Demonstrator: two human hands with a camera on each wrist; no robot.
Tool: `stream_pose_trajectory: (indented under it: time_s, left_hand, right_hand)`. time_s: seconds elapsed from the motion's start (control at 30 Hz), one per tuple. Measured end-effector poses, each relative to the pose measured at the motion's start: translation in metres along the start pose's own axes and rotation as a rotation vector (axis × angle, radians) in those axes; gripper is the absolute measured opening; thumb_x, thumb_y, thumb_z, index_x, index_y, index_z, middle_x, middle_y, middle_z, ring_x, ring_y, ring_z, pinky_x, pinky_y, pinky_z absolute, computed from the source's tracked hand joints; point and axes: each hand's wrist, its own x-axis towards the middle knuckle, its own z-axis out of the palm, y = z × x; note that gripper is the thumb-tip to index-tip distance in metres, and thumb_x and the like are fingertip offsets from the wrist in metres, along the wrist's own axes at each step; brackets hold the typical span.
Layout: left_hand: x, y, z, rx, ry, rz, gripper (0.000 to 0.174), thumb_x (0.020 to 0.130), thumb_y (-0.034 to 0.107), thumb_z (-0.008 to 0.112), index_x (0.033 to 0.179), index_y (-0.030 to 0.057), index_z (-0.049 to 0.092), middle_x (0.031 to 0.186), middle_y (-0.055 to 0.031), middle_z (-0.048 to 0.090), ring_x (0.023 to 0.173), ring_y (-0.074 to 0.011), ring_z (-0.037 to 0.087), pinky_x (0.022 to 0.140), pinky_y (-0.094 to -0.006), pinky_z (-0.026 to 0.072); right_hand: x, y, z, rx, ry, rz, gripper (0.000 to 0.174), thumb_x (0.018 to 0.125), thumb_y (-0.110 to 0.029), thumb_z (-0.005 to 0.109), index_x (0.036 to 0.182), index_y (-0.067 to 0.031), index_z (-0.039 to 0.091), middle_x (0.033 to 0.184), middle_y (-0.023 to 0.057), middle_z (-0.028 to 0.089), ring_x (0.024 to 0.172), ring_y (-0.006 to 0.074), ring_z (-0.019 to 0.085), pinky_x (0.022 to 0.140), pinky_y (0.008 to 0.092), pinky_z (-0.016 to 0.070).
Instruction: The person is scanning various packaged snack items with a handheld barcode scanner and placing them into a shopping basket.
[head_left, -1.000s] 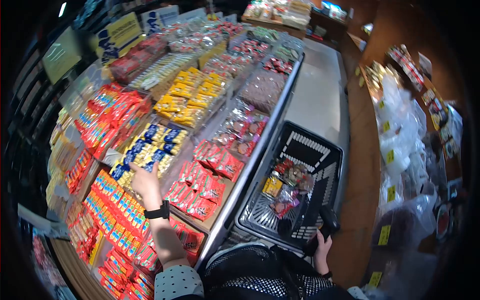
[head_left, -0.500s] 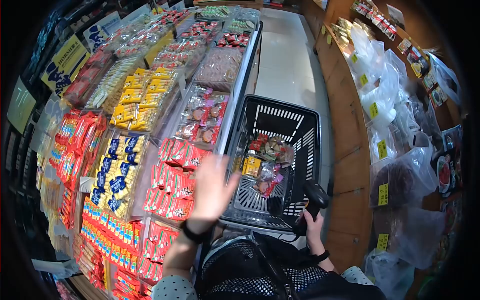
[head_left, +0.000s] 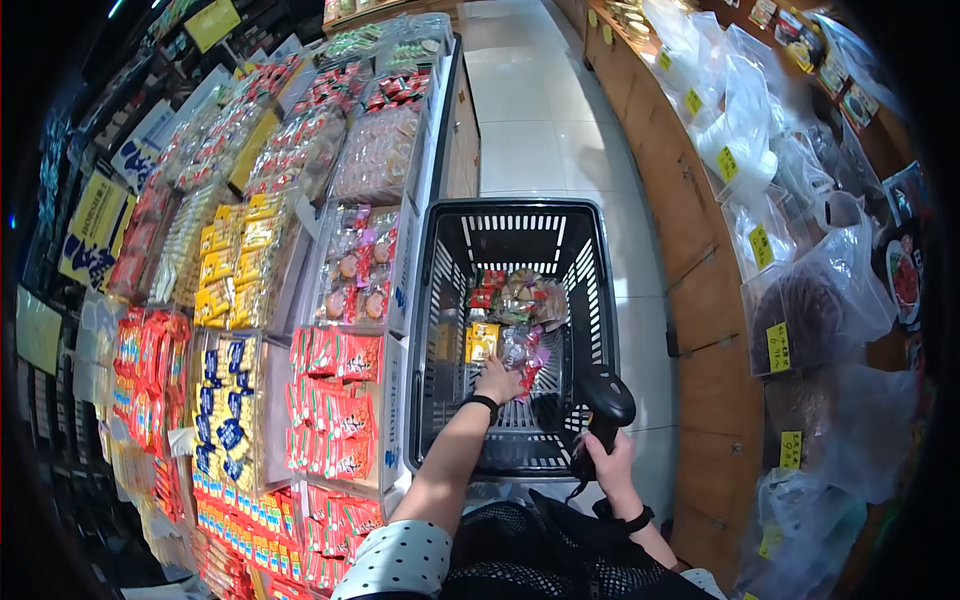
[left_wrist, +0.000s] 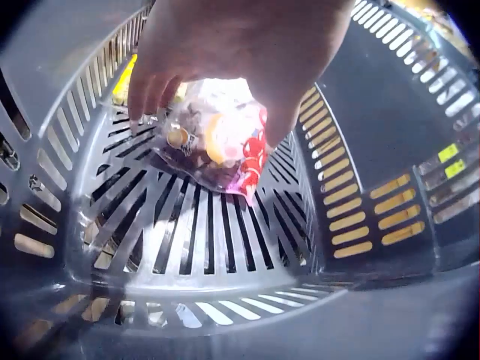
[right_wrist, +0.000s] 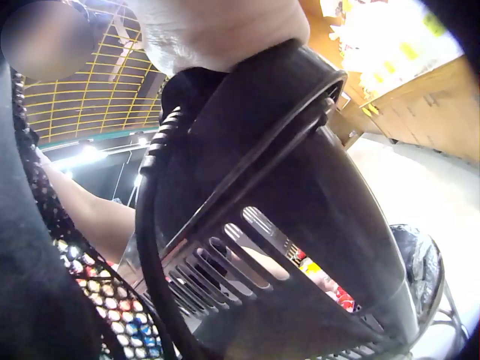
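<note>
Inside the black shopping basket [head_left: 515, 455], my left hand [head_left: 493, 382] reaches down over a clear packet with pink and red edging [head_left: 522, 348]. In the left wrist view, the fingers [left_wrist: 154, 86] spread to the left of this packet and the thumb lies on its right. A yellow packet [head_left: 482, 342] lies just beyond the fingertips, with red and clear packets [head_left: 520, 295] behind it. My right hand [head_left: 611, 458] grips a black handle [head_left: 602, 400] at the basket's near right corner; in the right wrist view, the basket's slotted side is below that hand.
To the left, a tiered display holds red packets [head_left: 335, 400], blue-and-cream packets [head_left: 225, 410] and yellow packets [head_left: 238, 250]. Along the right runs a wooden cabinet [head_left: 665, 250] with plastic bags [head_left: 745, 110] and bins above it. A tiled floor [head_left: 560, 150] stretches ahead.
My left hand has moved from the blue-and-cream packets on the display, across to the right and down into the basket. The view has turned toward the basket. My right hand stays on the handle.
</note>
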Motion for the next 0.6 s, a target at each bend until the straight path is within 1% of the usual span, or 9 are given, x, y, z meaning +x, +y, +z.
stream_pose_trajectory:
  time_s: [0.03, 0.17, 0.27, 0.33, 0.4, 0.47, 0.53, 0.57, 0.6]
  left_hand:
    - [0.003, 0.005, 0.004, 0.043, -0.023, -0.01, 0.119, 0.059, 0.05, 0.073, 0.137, -0.002, 0.0, 0.129, -0.0251, 0.031, 0.115, -0.0357, 0.041, 0.093, -0.0441, 0.037]
    - [0.014, 0.027, 0.033, 0.215, 0.129, -0.102, 0.126, 0.055, 0.051, 0.075, 0.137, -0.0004, -0.006, 0.125, -0.0268, 0.033, 0.107, -0.0354, 0.045, 0.088, -0.0435, 0.0388]
    - [0.02, 0.045, 0.028, 0.181, 0.164, -0.229, 0.125, 0.056, 0.05, 0.074, 0.138, 0.0016, -0.006, 0.125, -0.026, 0.033, 0.105, -0.0373, 0.046, 0.087, -0.0457, 0.0394]
    - [0.024, 0.049, 0.024, 0.163, 0.141, -0.237, 0.125, 0.056, 0.046, 0.075, 0.138, 0.0041, -0.009, 0.125, -0.0262, 0.033, 0.102, -0.0391, 0.047, 0.085, -0.0485, 0.0409]
    - [0.029, 0.054, 0.006, 0.079, 0.124, -0.285, 0.126, 0.056, 0.041, 0.077, 0.138, 0.0054, -0.011, 0.125, -0.0278, 0.033, 0.103, -0.0412, 0.048, 0.084, -0.0508, 0.0414]
    - [0.026, 0.051, -0.006, 0.016, 0.11, -0.276, 0.127, 0.056, 0.038, 0.078, 0.137, 0.005, -0.014, 0.125, -0.0297, 0.032, 0.105, -0.0429, 0.047, 0.086, -0.0494, 0.0417]
    - [0.019, 0.04, -0.017, -0.265, 0.069, -0.207, 0.127, 0.057, 0.036, 0.079, 0.136, 0.0034, -0.015, 0.128, -0.0313, 0.027, 0.109, -0.0431, 0.044, 0.088, -0.0462, 0.0413]
    - [0.017, 0.037, -0.024, -0.267, 0.071, -0.204, 0.127, 0.057, 0.036, 0.079, 0.136, 0.0034, -0.015, 0.128, -0.0313, 0.027, 0.109, -0.0431, 0.044, 0.088, -0.0462, 0.0413]
    - [0.016, 0.034, -0.034, -0.479, -0.096, -0.181, 0.117, 0.06, 0.032, 0.076, 0.136, 0.0008, -0.007, 0.115, -0.027, 0.037, 0.093, -0.0359, 0.049, 0.079, -0.0411, 0.0448]
  right_hand:
    - [0.001, 0.002, -0.002, -0.047, -0.004, -0.002, 0.02, 0.078, -0.014, 0.063, 0.086, 0.0023, 0.056, 0.067, 0.0074, 0.06, 0.058, 0.0145, 0.057, 0.055, 0.0282, 0.0453]
    - [0.001, 0.008, -0.008, -0.121, -0.004, 0.007, 0.022, 0.075, -0.014, 0.065, 0.088, 0.002, 0.057, 0.069, 0.0088, 0.06, 0.061, 0.0165, 0.058, 0.057, 0.0294, 0.0447]
    - [0.004, 0.01, -0.008, -0.102, -0.005, 0.026, 0.022, 0.074, -0.012, 0.066, 0.09, 0.0018, 0.058, 0.07, 0.0088, 0.061, 0.062, 0.0167, 0.058, 0.058, 0.0293, 0.045]
    - [0.006, 0.007, -0.009, -0.122, -0.018, -0.038, 0.022, 0.074, -0.012, 0.066, 0.09, 0.0016, 0.058, 0.071, 0.0088, 0.061, 0.062, 0.0166, 0.058, 0.058, 0.029, 0.0452]
    - [0.014, 0.01, -0.01, -0.088, -0.015, -0.039, 0.022, 0.074, -0.012, 0.066, 0.09, 0.0015, 0.059, 0.071, 0.0092, 0.061, 0.062, 0.0167, 0.058, 0.058, 0.0292, 0.0453]
    - [0.018, 0.017, -0.01, -0.061, -0.044, -0.039, 0.022, 0.074, -0.012, 0.065, 0.091, 0.0014, 0.058, 0.071, 0.0091, 0.061, 0.062, 0.017, 0.058, 0.059, 0.0297, 0.0455]
    - [0.016, 0.025, -0.011, -0.08, -0.07, -0.041, 0.023, 0.075, -0.012, 0.065, 0.092, 0.0011, 0.058, 0.072, 0.0089, 0.061, 0.062, 0.0173, 0.058, 0.059, 0.0301, 0.0457]
    - [0.015, 0.026, -0.01, -0.076, -0.071, -0.043, 0.023, 0.075, -0.013, 0.065, 0.092, 0.001, 0.058, 0.072, 0.0087, 0.061, 0.063, 0.0175, 0.058, 0.059, 0.0304, 0.0458]
    - [0.013, 0.024, -0.01, -0.073, -0.073, -0.044, 0.023, 0.075, -0.013, 0.065, 0.092, 0.001, 0.058, 0.072, 0.0086, 0.061, 0.063, 0.0177, 0.059, 0.06, 0.0306, 0.0459]
